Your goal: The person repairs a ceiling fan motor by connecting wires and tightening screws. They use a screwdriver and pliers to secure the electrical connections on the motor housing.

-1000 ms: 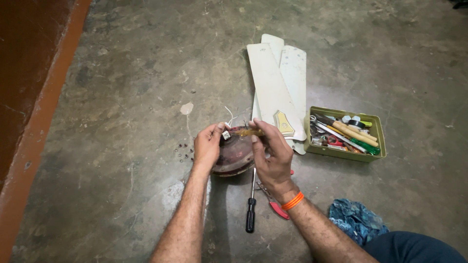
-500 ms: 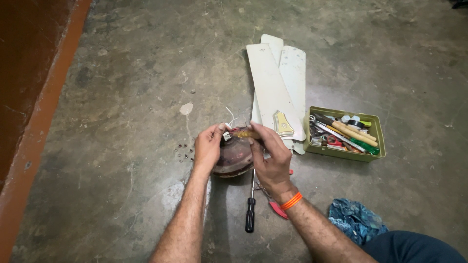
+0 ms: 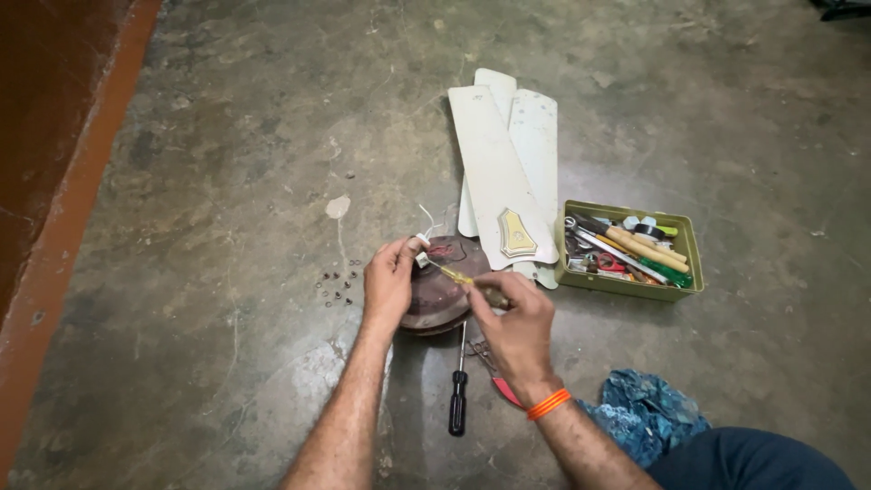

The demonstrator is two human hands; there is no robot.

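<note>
Brown round fan motor housing (image 3: 440, 295), centre of frame, on concrete floor (image 3: 227, 181). Left hand (image 3: 388, 281) pinches a small white connector (image 3: 421, 259) at its top edge. Right hand (image 3: 515, 322) is clenched around a yellow-handled screwdriver (image 3: 463, 279), tip at the connector. Black-handled screwdriver (image 3: 458, 399) below; cream fan blades (image 3: 504, 154) and green tool tray (image 3: 685, 240) upper right.

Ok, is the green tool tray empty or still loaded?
Loaded. The green tray is open-topped and packed with tools: handles, pliers and small parts fill it to the rim.
</note>
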